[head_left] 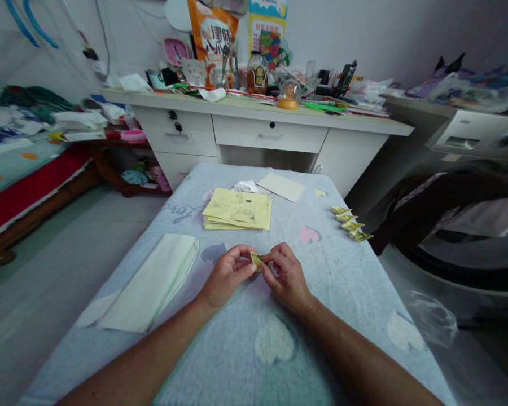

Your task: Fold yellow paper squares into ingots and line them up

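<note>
Between my two hands, just above the cloth-covered table (322, 316), is a small folded piece of yellow paper (257, 261). My left hand (231, 272) pinches its left side between thumb and fingers. On its right side, the fingertips of my right hand (288, 276) are closed on the same paper. A stack of yellow printed paper sheets (239, 208) lies just beyond my hands. Several folded yellow paper pieces (350, 224) stand in a row near the table's right edge. Left of my left hand lies a folded pale green-white paper (156, 282).
Behind the stack are a crumpled white tissue (244, 186) and a flat cream card (281, 186). A white desk (271, 132) crowded with jars and bags stands at the far side. A washing machine (465, 141) is at right, a bed (29, 169) at left.
</note>
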`<state>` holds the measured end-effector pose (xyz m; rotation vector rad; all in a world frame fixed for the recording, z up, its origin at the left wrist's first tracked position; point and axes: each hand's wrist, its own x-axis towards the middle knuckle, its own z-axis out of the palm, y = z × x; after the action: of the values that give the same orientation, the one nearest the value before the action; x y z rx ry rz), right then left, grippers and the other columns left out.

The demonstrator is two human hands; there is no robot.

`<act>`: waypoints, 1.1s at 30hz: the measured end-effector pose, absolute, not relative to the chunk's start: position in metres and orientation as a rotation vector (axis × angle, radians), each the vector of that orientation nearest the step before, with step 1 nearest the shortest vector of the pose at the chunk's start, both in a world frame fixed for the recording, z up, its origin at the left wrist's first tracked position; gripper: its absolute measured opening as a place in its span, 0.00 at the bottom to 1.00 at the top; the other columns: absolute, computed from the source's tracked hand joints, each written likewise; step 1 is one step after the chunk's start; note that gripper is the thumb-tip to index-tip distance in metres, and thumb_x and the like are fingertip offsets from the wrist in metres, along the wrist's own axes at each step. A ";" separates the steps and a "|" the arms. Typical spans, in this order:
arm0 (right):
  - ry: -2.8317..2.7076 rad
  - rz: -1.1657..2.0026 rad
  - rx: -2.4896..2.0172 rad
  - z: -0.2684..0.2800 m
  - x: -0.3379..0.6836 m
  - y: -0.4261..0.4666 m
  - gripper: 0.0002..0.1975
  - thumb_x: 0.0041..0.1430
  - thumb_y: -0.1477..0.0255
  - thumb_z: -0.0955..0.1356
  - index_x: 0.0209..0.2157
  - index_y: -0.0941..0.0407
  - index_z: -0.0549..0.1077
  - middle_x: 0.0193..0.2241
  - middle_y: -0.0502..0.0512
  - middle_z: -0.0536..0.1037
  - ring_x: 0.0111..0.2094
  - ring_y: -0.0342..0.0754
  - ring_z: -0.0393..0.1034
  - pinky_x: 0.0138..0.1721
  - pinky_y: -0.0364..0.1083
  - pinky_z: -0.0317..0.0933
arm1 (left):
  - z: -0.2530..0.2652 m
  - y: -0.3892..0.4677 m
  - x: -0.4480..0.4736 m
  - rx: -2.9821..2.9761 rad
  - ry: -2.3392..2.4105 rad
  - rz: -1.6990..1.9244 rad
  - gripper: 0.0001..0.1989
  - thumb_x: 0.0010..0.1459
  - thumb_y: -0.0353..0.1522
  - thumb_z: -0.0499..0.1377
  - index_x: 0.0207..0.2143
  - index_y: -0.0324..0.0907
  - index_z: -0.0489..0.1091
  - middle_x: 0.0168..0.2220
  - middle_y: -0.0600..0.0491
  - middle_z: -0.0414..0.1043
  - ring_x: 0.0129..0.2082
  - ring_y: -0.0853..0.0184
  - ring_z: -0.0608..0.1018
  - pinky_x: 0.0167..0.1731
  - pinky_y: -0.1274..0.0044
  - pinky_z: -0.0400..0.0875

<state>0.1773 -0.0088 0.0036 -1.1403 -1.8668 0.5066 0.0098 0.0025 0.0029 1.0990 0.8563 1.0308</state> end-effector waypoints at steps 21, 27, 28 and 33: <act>-1.966 0.651 -1.311 0.009 0.221 0.013 0.12 0.48 0.80 0.65 0.37 0.56 0.66 0.32 0.51 0.68 0.32 0.45 0.62 0.33 0.44 0.60 | 0.001 0.002 0.005 1.631 1.232 1.049 0.17 0.51 0.27 0.59 0.45 0.44 0.69 0.43 0.50 0.67 0.40 0.65 0.72 0.33 0.78 0.69; -1.895 1.010 -1.268 0.012 0.233 0.017 0.07 0.53 0.76 0.66 0.36 0.56 0.66 0.27 0.47 0.67 0.26 0.41 0.60 0.28 0.40 0.57 | 0.000 0.002 0.005 1.669 1.253 1.026 0.17 0.51 0.27 0.58 0.45 0.44 0.69 0.44 0.51 0.67 0.40 0.66 0.72 0.33 0.78 0.69; -1.922 1.007 -1.244 0.012 0.233 0.017 0.07 0.53 0.77 0.66 0.37 0.56 0.67 0.28 0.46 0.67 0.26 0.40 0.60 0.28 0.40 0.57 | 0.000 0.002 0.005 1.674 1.256 1.021 0.17 0.51 0.27 0.58 0.45 0.44 0.69 0.44 0.51 0.67 0.40 0.66 0.72 0.33 0.78 0.69; -2.131 0.756 -1.177 0.010 0.228 0.018 0.10 0.52 0.84 0.63 0.32 0.57 0.71 0.30 0.50 0.70 0.30 0.42 0.64 0.34 0.41 0.58 | 0.001 0.002 0.004 1.658 1.257 1.013 0.16 0.51 0.28 0.58 0.44 0.44 0.69 0.43 0.51 0.67 0.39 0.66 0.72 0.32 0.78 0.69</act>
<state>0.2278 0.0184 0.0099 -1.1768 -2.1314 0.7557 0.0044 0.0019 0.0008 1.6579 1.2572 1.0134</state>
